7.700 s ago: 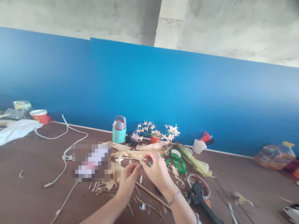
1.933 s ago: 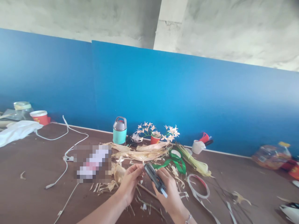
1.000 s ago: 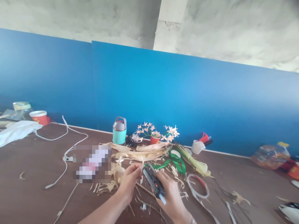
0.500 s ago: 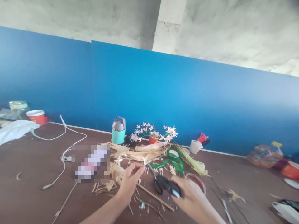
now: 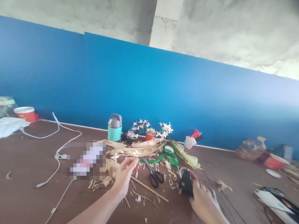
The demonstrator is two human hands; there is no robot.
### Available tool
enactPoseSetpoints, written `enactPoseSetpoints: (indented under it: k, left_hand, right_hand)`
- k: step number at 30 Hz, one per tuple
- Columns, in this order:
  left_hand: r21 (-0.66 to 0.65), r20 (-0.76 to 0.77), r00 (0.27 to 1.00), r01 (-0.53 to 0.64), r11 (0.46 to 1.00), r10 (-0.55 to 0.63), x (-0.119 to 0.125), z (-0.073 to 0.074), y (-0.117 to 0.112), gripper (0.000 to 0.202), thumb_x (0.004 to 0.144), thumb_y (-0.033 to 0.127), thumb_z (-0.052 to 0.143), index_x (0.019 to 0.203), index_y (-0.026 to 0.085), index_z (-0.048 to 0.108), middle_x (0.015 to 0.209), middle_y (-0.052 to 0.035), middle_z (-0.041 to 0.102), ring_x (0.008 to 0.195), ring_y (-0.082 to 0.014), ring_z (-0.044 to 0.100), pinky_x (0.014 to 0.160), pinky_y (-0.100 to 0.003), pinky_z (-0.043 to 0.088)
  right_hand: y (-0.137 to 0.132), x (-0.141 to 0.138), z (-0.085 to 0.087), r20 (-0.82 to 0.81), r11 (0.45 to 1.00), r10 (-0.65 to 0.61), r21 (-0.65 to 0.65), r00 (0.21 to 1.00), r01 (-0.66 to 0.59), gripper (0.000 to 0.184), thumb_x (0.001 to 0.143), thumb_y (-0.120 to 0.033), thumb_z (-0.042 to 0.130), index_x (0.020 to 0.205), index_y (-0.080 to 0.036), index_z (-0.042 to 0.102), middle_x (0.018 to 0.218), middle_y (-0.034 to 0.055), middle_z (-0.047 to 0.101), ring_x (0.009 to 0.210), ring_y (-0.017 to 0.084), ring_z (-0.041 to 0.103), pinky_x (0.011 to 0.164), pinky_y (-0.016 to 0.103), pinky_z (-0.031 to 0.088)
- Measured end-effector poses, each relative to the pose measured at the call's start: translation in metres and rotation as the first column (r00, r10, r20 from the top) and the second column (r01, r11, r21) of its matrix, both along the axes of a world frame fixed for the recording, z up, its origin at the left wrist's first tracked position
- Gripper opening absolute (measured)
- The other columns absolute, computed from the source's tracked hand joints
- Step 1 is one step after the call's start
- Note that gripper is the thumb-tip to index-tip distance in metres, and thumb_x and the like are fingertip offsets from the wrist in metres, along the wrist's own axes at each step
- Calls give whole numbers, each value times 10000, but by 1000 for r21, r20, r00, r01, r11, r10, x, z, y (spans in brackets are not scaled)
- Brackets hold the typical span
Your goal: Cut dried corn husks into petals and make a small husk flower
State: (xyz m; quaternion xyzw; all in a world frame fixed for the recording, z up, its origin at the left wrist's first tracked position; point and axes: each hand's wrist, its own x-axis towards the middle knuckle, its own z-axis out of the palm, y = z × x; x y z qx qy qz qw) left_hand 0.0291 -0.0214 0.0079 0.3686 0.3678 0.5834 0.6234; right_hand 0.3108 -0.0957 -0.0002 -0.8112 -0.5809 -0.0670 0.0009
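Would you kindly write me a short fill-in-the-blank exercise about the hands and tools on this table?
1. The left hand pinches a small pale ____ by its stem.
2. The scissors lie on the table ____ the two hands.
3. The right hand touches the ____ glue gun.
Missing words: flower; between; black.

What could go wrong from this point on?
The glue gun under the right hand lies among dry husk scraps; a hot tip might scorch them. The small flower pinched in the left hand could crush. The scissors lie between both hands, easy to snag.
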Motion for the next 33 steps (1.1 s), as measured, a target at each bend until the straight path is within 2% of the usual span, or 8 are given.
enactPoseSetpoints:
  k: [3, 5, 6, 9, 13, 22, 27, 33]
  left_hand:
    - [-15, 34, 999, -10, 1000, 11, -1, -2, 1, 238, 664, 376, 709, 664, 156, 616, 636, -9, 611, 590, -105, 497, 572, -215, 392]
    - [-25, 65, 998, -10, 1000, 12, -1, -3, 2, 226, 661, 365, 713, 669, 159, 619, 644, -4, 614, 587, -98, 499, 574, -206, 394]
    - [-30, 78, 997, -13, 999, 15, -1, -4, 3, 218, 661, 358, 715, 672, 162, 621, 648, -1, 614, 589, -96, 502, 574, -201, 395]
    - [-35, 107, 994, -21, 999, 24, -2, -5, 4, 212, 655, 351, 720, 665, 163, 621, 641, 8, 609, 591, -92, 509, 580, -196, 402]
    - [-53, 146, 989, -17, 998, 24, -3, -5, 6, 255, 623, 367, 740, 641, 153, 602, 599, 13, 593, 550, -89, 494, 551, -207, 409]
    - [-92, 204, 979, -13, 996, 31, -5, -3, 8, 259, 619, 371, 743, 633, 167, 584, 576, 29, 569, 530, -94, 477, 499, -210, 387]
    - [-68, 182, 981, -58, 996, 69, -6, -6, 10, 220, 633, 352, 737, 630, 165, 621, 608, 24, 587, 589, -92, 496, 594, -203, 383]
    - [-62, 247, 969, 20, 998, -4, -5, -11, 10, 205, 643, 333, 737, 632, 153, 640, 575, 16, 561, 534, -75, 442, 548, -194, 334]
  right_hand:
    - [5, -25, 19, 112, 990, 12, 135, 994, -28, 272, 604, -63, 566, 854, -156, 616, 826, 171, 628, 839, 366, 580, 666, 438, 398]
    - [17, -54, 34, 48, 943, 196, 266, 979, -201, 221, 659, -64, 523, 805, -184, 637, 849, 156, 634, 801, 323, 581, 669, 418, 394]
    - [26, -71, 40, -24, 899, 343, 298, 939, -321, 219, 681, -58, 498, 773, -194, 644, 816, 134, 637, 773, 289, 581, 672, 393, 400]
    - [53, -122, 43, -207, 675, 736, 282, 644, -681, 280, 687, -28, 468, 776, -218, 654, 820, 63, 638, 823, 215, 570, 731, 306, 418]
    - [79, -158, 28, -266, 535, 833, 163, 486, -829, 288, 662, -22, 498, 833, -185, 663, 944, 62, 641, 933, 197, 558, 813, 269, 409]
    - [84, -157, 20, -292, 581, 788, 59, 542, -812, 248, 665, -36, 509, 816, -167, 655, 861, 81, 679, 830, 205, 623, 714, 249, 444]
    - [90, -149, 31, -420, 713, 688, 241, 591, -659, 210, 620, -28, 513, 685, -171, 652, 683, 47, 686, 644, 183, 625, 597, 246, 444]
    - [94, -154, 56, -689, 734, 673, 574, 270, -364, 127, 739, -170, 534, 734, -165, 661, 723, 34, 694, 654, 160, 625, 606, 248, 489]
